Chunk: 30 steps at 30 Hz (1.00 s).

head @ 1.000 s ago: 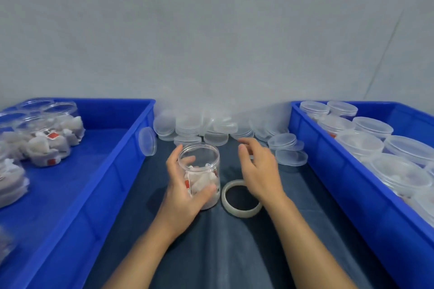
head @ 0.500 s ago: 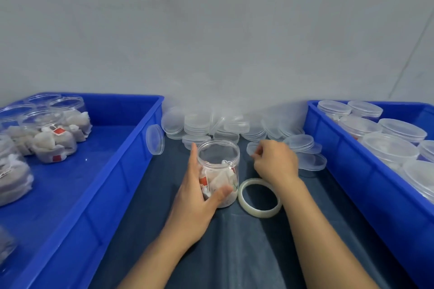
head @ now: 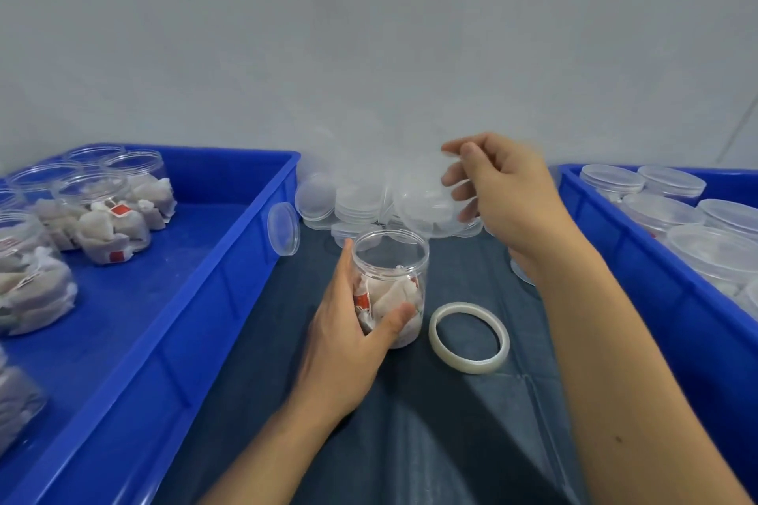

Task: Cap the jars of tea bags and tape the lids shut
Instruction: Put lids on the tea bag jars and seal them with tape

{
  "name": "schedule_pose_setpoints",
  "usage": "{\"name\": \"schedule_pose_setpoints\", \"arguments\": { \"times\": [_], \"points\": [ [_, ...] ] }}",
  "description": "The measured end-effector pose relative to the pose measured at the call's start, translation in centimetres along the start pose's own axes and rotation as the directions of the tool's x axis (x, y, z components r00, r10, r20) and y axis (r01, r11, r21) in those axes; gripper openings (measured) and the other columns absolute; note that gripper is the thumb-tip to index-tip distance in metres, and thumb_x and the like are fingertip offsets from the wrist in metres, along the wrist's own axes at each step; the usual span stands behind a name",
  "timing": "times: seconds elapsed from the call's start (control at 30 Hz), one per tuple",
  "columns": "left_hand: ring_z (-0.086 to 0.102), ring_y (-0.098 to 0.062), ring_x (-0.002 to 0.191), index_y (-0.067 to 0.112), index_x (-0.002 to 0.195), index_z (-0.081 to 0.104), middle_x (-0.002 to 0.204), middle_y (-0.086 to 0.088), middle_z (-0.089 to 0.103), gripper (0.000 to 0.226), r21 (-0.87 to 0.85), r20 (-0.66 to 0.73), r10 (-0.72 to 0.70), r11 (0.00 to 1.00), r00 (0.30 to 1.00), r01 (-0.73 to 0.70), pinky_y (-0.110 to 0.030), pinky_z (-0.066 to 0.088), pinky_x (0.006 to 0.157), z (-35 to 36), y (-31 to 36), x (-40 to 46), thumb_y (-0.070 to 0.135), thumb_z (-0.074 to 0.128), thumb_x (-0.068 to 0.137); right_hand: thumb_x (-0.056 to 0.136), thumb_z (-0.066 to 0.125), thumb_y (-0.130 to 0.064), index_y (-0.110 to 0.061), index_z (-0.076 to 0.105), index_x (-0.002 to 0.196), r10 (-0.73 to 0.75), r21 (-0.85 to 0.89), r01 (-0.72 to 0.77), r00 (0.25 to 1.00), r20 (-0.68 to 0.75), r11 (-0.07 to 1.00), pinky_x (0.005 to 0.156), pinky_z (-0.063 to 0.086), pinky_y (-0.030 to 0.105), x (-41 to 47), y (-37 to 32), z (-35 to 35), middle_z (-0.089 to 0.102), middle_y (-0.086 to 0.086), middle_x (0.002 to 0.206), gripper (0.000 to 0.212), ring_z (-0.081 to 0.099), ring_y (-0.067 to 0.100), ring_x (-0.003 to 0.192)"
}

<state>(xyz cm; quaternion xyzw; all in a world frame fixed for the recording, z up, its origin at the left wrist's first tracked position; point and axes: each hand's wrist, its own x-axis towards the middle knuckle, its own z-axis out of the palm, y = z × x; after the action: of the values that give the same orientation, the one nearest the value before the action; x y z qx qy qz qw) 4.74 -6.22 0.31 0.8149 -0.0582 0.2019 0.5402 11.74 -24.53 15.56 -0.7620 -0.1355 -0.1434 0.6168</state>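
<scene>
A clear open jar [head: 390, 271] with tea bags inside stands on the dark cloth in the middle. My left hand [head: 348, 334] is wrapped around its lower half. My right hand [head: 506, 193] is raised above and behind the jar, pinching a clear round lid [head: 426, 203] by its edge. The lid is tilted and hangs in the air, apart from the jar's mouth. A roll of clear tape [head: 469, 337] lies flat on the cloth just right of the jar.
A pile of loose clear lids [head: 348, 203] lies against the wall behind the jar. The left blue bin [head: 229, 258] holds several uncapped jars of tea bags. The right blue bin [head: 607, 242] holds several capped jars.
My right hand has picked a lid from the pile and lifted it up above the jar. My left hand has kept its hold on the jar.
</scene>
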Motion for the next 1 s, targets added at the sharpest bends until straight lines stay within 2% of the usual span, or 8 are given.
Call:
{"name": "schedule_pose_setpoints", "arguments": {
  "times": [0.13, 0.3, 0.63, 0.73, 0.83, 0.87, 0.93, 1.0],
  "points": [
    [0.059, 0.002, 0.130, 0.066, 0.157, 0.016, 0.146, 0.032, 0.056, 0.094, 0.011, -0.031, -0.003, 1.000, 1.000, 0.004, -0.046, 0.053, 0.107, 0.0, 0.0, 0.1, 0.072, 0.074, 0.083, 0.111, 0.046, -0.017, -0.021, 0.071, 0.099, 0.062, -0.011, -0.061, 0.990, 0.125, 0.998, 0.044, 0.051, 0.026, -0.3, 1.1, 2.4, 0.070, -0.006, 0.068, 0.028, 0.060, 0.008, 0.053],
    [0.057, 0.001, 0.133, 0.063, 0.158, 0.019, 0.148, 0.029, 0.055, 0.093, 0.015, -0.028, 0.004, 1.000, 1.000, -0.003, -0.045, 0.052, 0.109, 0.0, 0.0, 0.1, 0.066, 0.076, 0.085, 0.107, 0.053, -0.028, -0.029, 0.070, 0.100, 0.001, -0.246, 0.030, 0.992, 0.126, 0.969, 0.050, 0.047, 0.021, -0.4, 2.8, 3.7, 0.075, -0.012, 0.079, 0.019, 0.056, 0.000, 0.049],
    [0.057, 0.003, 0.133, 0.060, 0.160, 0.015, 0.149, 0.030, 0.053, 0.093, 0.033, -0.012, 0.040, 0.999, 0.999, -0.039, -0.041, 0.053, 0.108, -0.1, 0.7, -0.1, 0.061, 0.075, 0.088, 0.103, 0.060, -0.026, -0.030, 0.074, 0.100, 0.060, -0.299, -0.017, 0.989, 0.137, 0.954, 0.058, 0.042, 0.023, -0.3, 3.6, 3.2, 0.066, -0.012, 0.082, 0.015, 0.054, -0.003, 0.048],
    [0.054, 0.003, 0.136, 0.058, 0.161, 0.013, 0.152, 0.029, 0.050, 0.096, 0.039, -0.018, 0.041, 0.998, 0.999, -0.040, -0.041, 0.052, 0.109, 0.0, 0.7, -0.2, 0.061, 0.074, 0.087, 0.104, 0.059, -0.025, -0.038, 0.075, 0.098, 0.043, -0.319, 0.015, 0.984, 0.173, 0.948, 0.060, 0.044, 0.023, -0.3, 3.6, 3.0, 0.067, -0.015, 0.091, 0.021, 0.055, 0.002, 0.055],
    [0.054, -0.001, 0.138, 0.055, 0.162, 0.017, 0.153, 0.024, 0.051, 0.093, 0.031, -0.040, 0.037, 0.999, 0.999, -0.036, -0.043, 0.052, 0.109, -0.1, 0.5, -0.1, 0.063, 0.072, 0.088, 0.105, 0.058, -0.020, -0.037, 0.078, 0.102, 0.018, -0.330, 0.075, 0.963, 0.270, 0.941, 0.076, 0.051, 0.022, -0.4, 3.2, 2.6, 0.073, -0.021, 0.101, 0.026, 0.066, -0.004, 0.080],
    [0.054, -0.001, 0.137, 0.056, 0.161, 0.020, 0.152, 0.025, 0.052, 0.088, 0.016, -0.042, 0.042, 0.999, 0.998, -0.042, -0.044, 0.052, 0.108, -0.1, 0.5, -0.1, 0.062, 0.071, 0.091, 0.106, 0.057, -0.019, -0.035, 0.078, 0.104, 0.020, -0.337, 0.091, 0.949, 0.314, 0.937, 0.078, 0.052, 0.020, -0.4, 3.2, 2.5, 0.074, -0.023, 0.098, 0.026, 0.067, -0.003, 0.083],
    [0.056, 0.000, 0.135, 0.057, 0.158, 0.025, 0.150, 0.027, 0.054, 0.078, -0.005, -0.047, 0.060, 0.998, 0.997, -0.060, -0.044, 0.053, 0.106, -0.1, 0.6, 0.0, 0.060, 0.070, 0.095, 0.105, 0.056, -0.018, -0.035, 0.078, 0.101, 0.028, -0.367, 0.127, 0.921, 0.389, 0.922, 0.061, 0.045, 0.010, -0.5, 3.0, 2.0, 0.067, -0.031, 0.072, 0.028, 0.058, -0.002, 0.060],
    [0.056, 0.003, 0.134, 0.059, 0.157, 0.027, 0.149, 0.030, 0.054, 0.074, -0.005, -0.056, 0.065, 0.998, 0.996, -0.065, -0.043, 0.053, 0.105, -0.1, 0.6, 0.0, 0.060, 0.069, 0.097, 0.103, 0.058, -0.021, -0.039, 0.078, 0.098, 0.037, -0.405, 0.149, 0.908, 0.417, 0.902, 0.055, 0.042, 0.015, -0.5, 2.9, 1.5, 0.065, -0.026, 0.064, 0.027, 0.048, 0.006, 0.050]
  ]
}}
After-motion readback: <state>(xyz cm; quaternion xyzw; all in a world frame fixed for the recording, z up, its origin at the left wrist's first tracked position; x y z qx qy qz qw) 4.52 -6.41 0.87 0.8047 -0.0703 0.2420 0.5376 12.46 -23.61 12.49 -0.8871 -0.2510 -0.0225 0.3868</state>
